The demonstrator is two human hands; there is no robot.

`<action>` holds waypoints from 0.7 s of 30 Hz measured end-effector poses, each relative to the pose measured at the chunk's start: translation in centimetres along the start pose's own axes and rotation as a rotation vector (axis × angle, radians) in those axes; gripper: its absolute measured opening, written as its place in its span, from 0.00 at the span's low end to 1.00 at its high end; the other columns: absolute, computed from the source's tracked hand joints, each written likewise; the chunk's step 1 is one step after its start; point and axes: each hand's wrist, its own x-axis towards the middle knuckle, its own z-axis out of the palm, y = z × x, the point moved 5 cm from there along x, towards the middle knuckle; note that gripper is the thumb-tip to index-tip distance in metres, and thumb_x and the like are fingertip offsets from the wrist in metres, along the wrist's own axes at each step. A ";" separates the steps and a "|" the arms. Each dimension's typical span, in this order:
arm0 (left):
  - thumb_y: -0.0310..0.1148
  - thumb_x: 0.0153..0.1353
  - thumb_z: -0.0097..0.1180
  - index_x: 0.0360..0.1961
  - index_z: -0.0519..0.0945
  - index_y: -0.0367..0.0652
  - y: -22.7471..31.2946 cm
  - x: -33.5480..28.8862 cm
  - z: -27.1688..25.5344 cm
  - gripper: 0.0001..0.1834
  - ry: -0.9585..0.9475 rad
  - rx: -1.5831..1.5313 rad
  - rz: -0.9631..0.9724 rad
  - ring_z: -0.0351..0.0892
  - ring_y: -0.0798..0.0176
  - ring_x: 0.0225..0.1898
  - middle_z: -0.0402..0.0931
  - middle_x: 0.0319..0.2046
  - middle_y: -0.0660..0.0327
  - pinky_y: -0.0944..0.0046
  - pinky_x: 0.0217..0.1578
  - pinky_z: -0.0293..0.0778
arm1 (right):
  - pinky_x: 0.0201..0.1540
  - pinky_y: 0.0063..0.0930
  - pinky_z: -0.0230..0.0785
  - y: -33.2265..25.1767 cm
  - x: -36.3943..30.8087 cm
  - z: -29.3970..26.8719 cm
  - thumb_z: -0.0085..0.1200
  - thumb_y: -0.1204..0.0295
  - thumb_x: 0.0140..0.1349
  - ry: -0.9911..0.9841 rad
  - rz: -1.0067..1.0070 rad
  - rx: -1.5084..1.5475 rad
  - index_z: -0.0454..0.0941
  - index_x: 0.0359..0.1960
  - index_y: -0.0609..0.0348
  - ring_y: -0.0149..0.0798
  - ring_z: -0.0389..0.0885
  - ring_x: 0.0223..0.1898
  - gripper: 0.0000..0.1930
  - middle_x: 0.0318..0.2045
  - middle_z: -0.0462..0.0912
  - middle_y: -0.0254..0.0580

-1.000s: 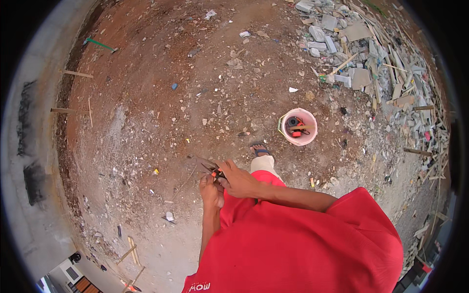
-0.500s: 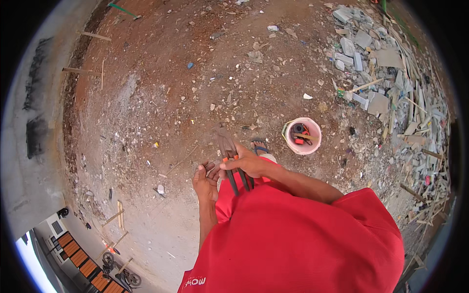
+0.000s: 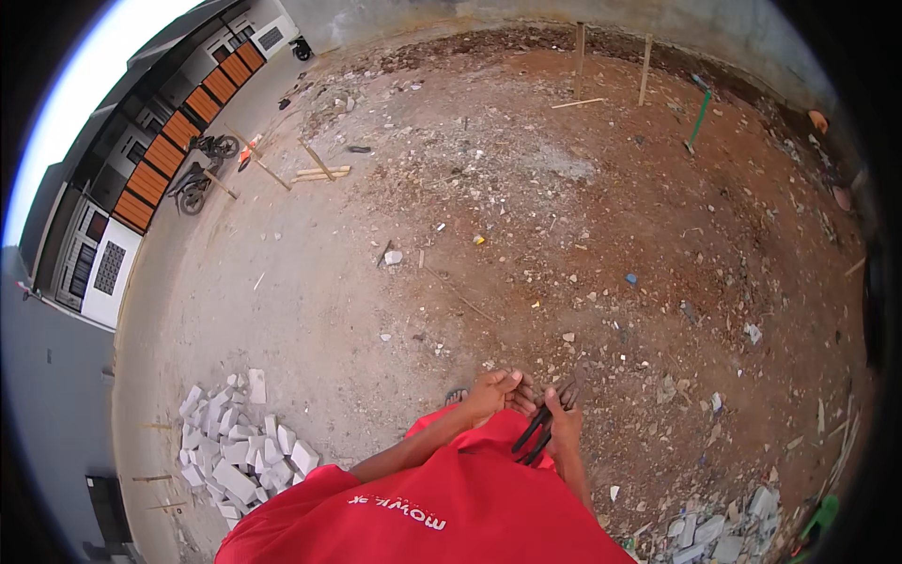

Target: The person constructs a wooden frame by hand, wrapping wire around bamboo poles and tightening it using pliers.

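Note:
My right hand (image 3: 565, 423) is closed around a pair of pliers (image 3: 532, 434) at the front of my red shirt. The long dark handles point down toward my body, and the dark jaws stick out past my thumb. Just left of it, my left hand (image 3: 500, 395) is open with its fingers stretched toward the pliers, slightly curled. I see nothing held in it. Whether its fingertips touch the tool is hard to make out.
Broken pale blocks (image 3: 246, 449) are heaped at the lower left, and a rubble pile (image 3: 723, 528) lies at the lower right. Wooden stakes (image 3: 645, 70) and a green stake (image 3: 700, 117) stand in the stony ground. Motorbikes (image 3: 194, 188) are parked by orange-slatted gates (image 3: 162, 150).
My view has swung left, bringing the houses and pale block heap into sight. The bucket of tools has left view. The pliers stay in my right hand, my left hand beside them.

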 end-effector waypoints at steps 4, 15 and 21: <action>0.43 0.74 0.42 0.46 0.73 0.34 -0.3 -1.7 -1.2 0.19 0.019 -0.035 0.087 0.84 0.57 0.33 0.79 0.34 0.54 0.57 0.36 0.83 | 0.29 0.25 0.75 1.5 0.8 1.9 0.64 0.71 0.60 -0.164 0.104 -0.031 0.77 0.38 0.64 0.31 0.79 0.24 0.10 0.28 0.81 0.38; 0.40 0.74 0.44 0.48 0.75 0.34 5.8 -3.3 -9.7 0.18 0.220 0.098 0.217 0.84 0.61 0.31 0.80 0.34 0.55 0.62 0.35 0.80 | 0.28 0.25 0.75 1.1 5.4 12.5 0.61 0.76 0.59 -0.469 0.105 -0.638 0.80 0.37 0.67 0.32 0.80 0.24 0.08 0.25 0.82 0.38; 0.38 0.73 0.46 0.46 0.75 0.35 13.7 -2.3 -19.4 0.15 0.419 -0.197 0.290 0.83 0.60 0.31 0.78 0.30 0.59 0.60 0.35 0.80 | 0.27 0.27 0.75 2.6 10.3 21.0 0.62 0.75 0.59 -0.439 0.128 -0.700 0.79 0.38 0.68 0.33 0.80 0.22 0.09 0.23 0.80 0.38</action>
